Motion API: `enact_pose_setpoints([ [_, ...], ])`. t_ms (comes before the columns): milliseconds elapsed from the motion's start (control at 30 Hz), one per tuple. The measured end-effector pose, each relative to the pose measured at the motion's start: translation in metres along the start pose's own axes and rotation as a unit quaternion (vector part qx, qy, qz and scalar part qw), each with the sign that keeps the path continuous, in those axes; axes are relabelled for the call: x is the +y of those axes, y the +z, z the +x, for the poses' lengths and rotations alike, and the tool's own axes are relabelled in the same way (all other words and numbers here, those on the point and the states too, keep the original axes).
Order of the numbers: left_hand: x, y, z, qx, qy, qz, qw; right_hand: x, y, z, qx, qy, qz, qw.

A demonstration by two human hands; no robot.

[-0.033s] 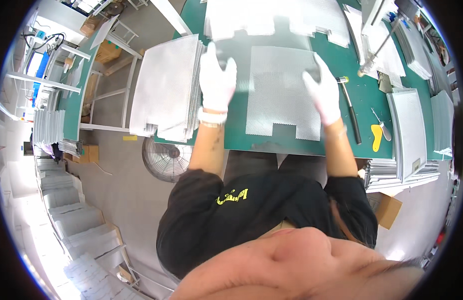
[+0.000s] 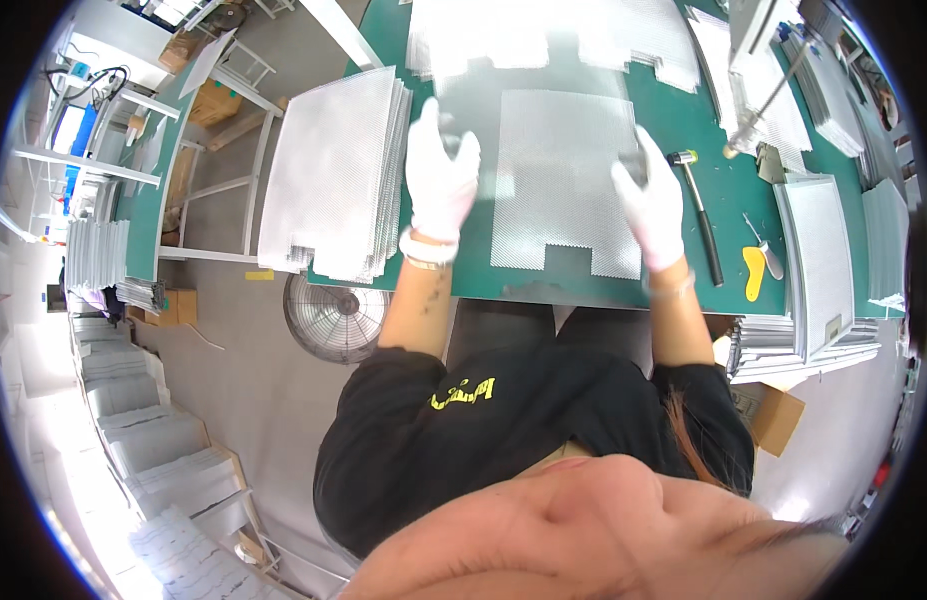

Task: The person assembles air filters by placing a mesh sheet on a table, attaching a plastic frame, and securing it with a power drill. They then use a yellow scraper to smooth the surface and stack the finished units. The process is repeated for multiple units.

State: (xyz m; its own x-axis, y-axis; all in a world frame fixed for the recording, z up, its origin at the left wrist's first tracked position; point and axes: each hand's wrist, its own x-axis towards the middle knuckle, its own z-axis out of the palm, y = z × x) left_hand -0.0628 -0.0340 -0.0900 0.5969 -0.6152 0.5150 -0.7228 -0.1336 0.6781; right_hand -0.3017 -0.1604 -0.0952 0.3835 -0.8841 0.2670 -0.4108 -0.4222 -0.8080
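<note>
A pale perforated metal sheet (image 2: 563, 180) with a notch in its near edge lies flat on the green table (image 2: 473, 270). My left hand (image 2: 443, 178), in a white glove, hovers left of the sheet, thumb and fingers apart and holding nothing. At the sheet's right edge is my right hand (image 2: 651, 205), also gloved, with its thumb spread from the fingers. Its thumb overlaps that edge in the picture; whether it touches, I cannot tell. A stack of similar sheets (image 2: 328, 175) sits just left of my left hand.
Right of my right hand lie a hammer (image 2: 701, 215), a yellow-handled tool (image 2: 754, 272) and a scraper-like tool (image 2: 769, 258). More sheet stacks (image 2: 643, 40) stand at the back and a sheet pile (image 2: 815, 260) at the right. A round fan (image 2: 338, 318) is on the floor, left.
Both hands have shifted slightly toward me and to the right. The notched sheet lies in nearly the same place.
</note>
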Motion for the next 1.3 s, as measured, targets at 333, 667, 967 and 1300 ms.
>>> enact_pose_setpoints([
  [333, -0.023, 0.034, -0.103, -0.138, -0.059, -0.053, 0.987, 0.041, -0.029, -0.099, 0.037, -0.077, -0.154, 0.984],
  [667, -0.021, 0.020, -0.086, -0.140, -0.294, -0.358, 0.875, 0.056, -0.034, -0.100, 0.043, 0.055, 0.491, 0.868],
  [967, -0.038, 0.034, -0.086, -0.179, -0.136, -0.124, 0.967, 0.102, -0.099, -0.085, 0.094, 0.047, 0.550, 0.829],
  [1300, -0.044, 0.038, -0.092, -0.148, -0.162, -0.216, 0.951, 0.169, -0.197, -0.204, 0.116, 0.137, 0.520, 0.835],
])
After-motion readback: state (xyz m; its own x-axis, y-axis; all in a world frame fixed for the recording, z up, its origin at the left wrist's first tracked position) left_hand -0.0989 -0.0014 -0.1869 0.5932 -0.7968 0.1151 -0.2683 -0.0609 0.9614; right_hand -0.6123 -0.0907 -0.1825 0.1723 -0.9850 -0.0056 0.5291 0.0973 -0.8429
